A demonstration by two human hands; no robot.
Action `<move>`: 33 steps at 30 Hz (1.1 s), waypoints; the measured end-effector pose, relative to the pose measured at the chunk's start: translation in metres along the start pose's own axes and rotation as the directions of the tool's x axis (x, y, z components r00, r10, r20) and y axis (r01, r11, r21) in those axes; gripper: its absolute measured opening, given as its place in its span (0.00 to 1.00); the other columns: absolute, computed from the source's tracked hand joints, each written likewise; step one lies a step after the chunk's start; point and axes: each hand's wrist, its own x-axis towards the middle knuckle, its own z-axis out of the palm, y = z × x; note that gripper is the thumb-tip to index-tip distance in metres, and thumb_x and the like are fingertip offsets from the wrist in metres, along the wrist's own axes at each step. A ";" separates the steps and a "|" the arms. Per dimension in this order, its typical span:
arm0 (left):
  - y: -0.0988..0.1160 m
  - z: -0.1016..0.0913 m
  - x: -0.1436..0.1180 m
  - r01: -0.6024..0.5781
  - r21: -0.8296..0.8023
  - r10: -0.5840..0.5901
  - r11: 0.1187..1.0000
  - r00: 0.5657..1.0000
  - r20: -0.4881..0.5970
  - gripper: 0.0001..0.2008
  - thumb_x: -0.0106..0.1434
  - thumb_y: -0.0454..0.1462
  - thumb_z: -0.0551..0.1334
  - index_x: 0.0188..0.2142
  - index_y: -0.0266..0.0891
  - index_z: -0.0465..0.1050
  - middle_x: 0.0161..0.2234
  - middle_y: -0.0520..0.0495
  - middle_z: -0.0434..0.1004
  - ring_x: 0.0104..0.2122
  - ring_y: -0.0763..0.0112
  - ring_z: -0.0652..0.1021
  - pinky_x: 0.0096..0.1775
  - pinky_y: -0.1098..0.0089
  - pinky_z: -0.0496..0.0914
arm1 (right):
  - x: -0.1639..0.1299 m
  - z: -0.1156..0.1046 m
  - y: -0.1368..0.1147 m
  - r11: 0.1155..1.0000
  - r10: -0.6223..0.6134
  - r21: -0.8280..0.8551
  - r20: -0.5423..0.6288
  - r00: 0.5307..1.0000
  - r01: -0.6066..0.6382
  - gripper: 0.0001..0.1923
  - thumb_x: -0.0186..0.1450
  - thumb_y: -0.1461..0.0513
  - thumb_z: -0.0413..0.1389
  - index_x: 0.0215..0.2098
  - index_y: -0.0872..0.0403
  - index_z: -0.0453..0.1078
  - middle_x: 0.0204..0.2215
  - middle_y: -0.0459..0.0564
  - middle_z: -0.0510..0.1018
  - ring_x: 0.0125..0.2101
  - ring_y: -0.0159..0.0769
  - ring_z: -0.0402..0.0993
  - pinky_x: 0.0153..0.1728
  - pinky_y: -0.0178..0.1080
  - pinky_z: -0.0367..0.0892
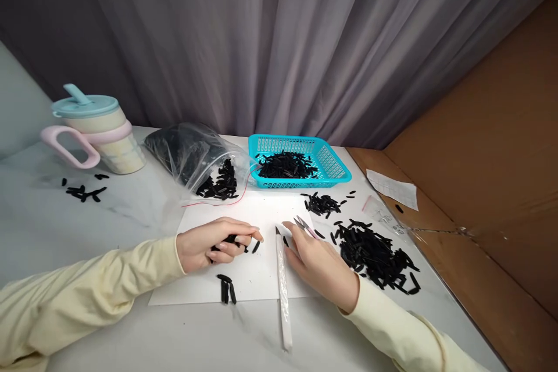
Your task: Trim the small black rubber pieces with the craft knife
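My left hand (208,247) lies on a white sheet of paper (261,212), fingers curled around several small black strips (229,239). A few more black strips (227,289) lie on the paper just below it. My right hand (316,261) rests on the paper's right edge and holds small snips (304,224) whose tips point up and left. A long white ruler-like strip (283,290) lies between the two hands, and the right hand's fingers touch its upper end. A big pile of black strips (377,253) lies right of that hand.
A turquoise basket (331,164) holds black strips at the back. A clear plastic bag (192,157) of strips lies left of it, and a lidded mug (98,131) stands far left with loose strips (82,190) near it. A cardboard wall (492,174) closes the right side.
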 end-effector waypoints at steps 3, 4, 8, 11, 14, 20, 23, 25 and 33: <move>-0.001 -0.002 -0.003 -0.006 -0.044 0.006 0.999 1.000 0.003 0.07 0.57 0.37 0.60 0.31 0.33 0.69 0.23 0.58 0.54 0.14 0.88 0.46 0.13 0.81 0.38 | 0.008 -0.004 -0.002 0.996 -0.031 -0.085 0.058 0.998 0.036 0.22 0.62 0.71 0.43 0.54 0.61 0.57 0.31 0.56 0.78 0.26 0.42 0.76 0.24 0.37 0.61; 0.000 -0.003 -0.005 -0.033 -0.023 0.033 0.999 0.999 -0.004 0.07 0.57 0.36 0.60 0.31 0.32 0.69 0.24 0.57 0.56 0.14 0.88 0.46 0.13 0.81 0.38 | 0.009 -0.007 -0.002 0.995 -0.039 -0.093 0.071 0.997 0.045 0.21 0.61 0.71 0.43 0.53 0.61 0.58 0.30 0.55 0.78 0.24 0.41 0.75 0.23 0.36 0.60; 0.000 -0.010 -0.012 -0.201 0.262 0.230 0.944 0.969 -0.087 0.11 0.58 0.41 0.59 0.33 0.32 0.69 0.25 0.54 0.63 0.14 0.87 0.51 0.14 0.80 0.43 | 0.012 -0.015 -0.012 0.994 -0.093 0.068 0.050 0.994 0.089 0.19 0.61 0.71 0.43 0.50 0.58 0.59 0.25 0.49 0.75 0.22 0.37 0.71 0.22 0.34 0.58; -0.008 -0.015 -0.009 -0.292 0.543 0.429 0.787 0.892 -0.142 0.15 0.61 0.44 0.55 0.35 0.33 0.69 0.21 0.55 0.63 0.16 0.82 0.57 0.17 0.77 0.51 | 0.015 -0.013 -0.028 0.938 -0.200 0.299 0.051 0.978 0.176 0.19 0.60 0.71 0.44 0.50 0.57 0.57 0.23 0.46 0.73 0.21 0.34 0.67 0.23 0.33 0.58; -0.021 -0.019 -0.002 -0.399 0.806 0.679 0.438 0.734 -0.006 0.15 0.64 0.42 0.51 0.27 0.35 0.68 0.22 0.52 0.66 0.23 0.75 0.66 0.28 0.74 0.61 | 0.022 -0.007 -0.042 0.909 -0.251 0.364 0.082 0.965 0.206 0.18 0.60 0.71 0.45 0.49 0.57 0.56 0.25 0.46 0.73 0.22 0.33 0.67 0.24 0.32 0.58; -0.030 -0.023 -0.002 -0.524 0.852 0.688 0.011 0.622 0.374 0.17 0.67 0.36 0.43 0.47 0.36 0.66 0.40 0.41 0.73 0.40 0.66 0.70 0.42 0.68 0.62 | 0.013 -0.011 -0.029 0.912 -0.201 0.366 0.002 0.980 0.186 0.12 0.64 0.69 0.44 0.46 0.55 0.56 0.28 0.48 0.75 0.22 0.33 0.69 0.24 0.33 0.61; -0.025 -0.025 -0.006 -0.575 0.817 0.663 0.041 0.627 0.409 0.19 0.67 0.37 0.42 0.50 0.35 0.64 0.43 0.41 0.73 0.42 0.65 0.71 0.44 0.67 0.62 | -0.004 -0.017 -0.013 0.934 -0.135 0.326 -0.066 0.989 0.149 0.11 0.66 0.68 0.43 0.46 0.54 0.57 0.27 0.48 0.75 0.22 0.33 0.70 0.25 0.34 0.64; -0.023 -0.027 -0.008 -0.600 0.793 0.635 0.105 0.655 0.411 0.19 0.67 0.39 0.42 0.52 0.37 0.63 0.44 0.42 0.72 0.44 0.65 0.70 0.46 0.67 0.61 | -0.016 -0.019 -0.003 0.947 -0.103 0.295 -0.105 0.989 0.130 0.10 0.67 0.66 0.42 0.45 0.53 0.59 0.25 0.46 0.74 0.21 0.33 0.70 0.24 0.34 0.64; -0.019 -0.033 -0.003 -0.630 0.712 0.571 0.310 0.722 0.391 0.17 0.68 0.39 0.43 0.54 0.36 0.57 0.40 0.42 0.71 0.35 0.72 0.72 0.40 0.70 0.66 | -0.039 0.001 0.028 0.971 -0.049 0.207 -0.313 0.949 0.118 0.08 0.68 0.65 0.43 0.41 0.54 0.62 0.21 0.44 0.71 0.17 0.29 0.64 0.20 0.32 0.61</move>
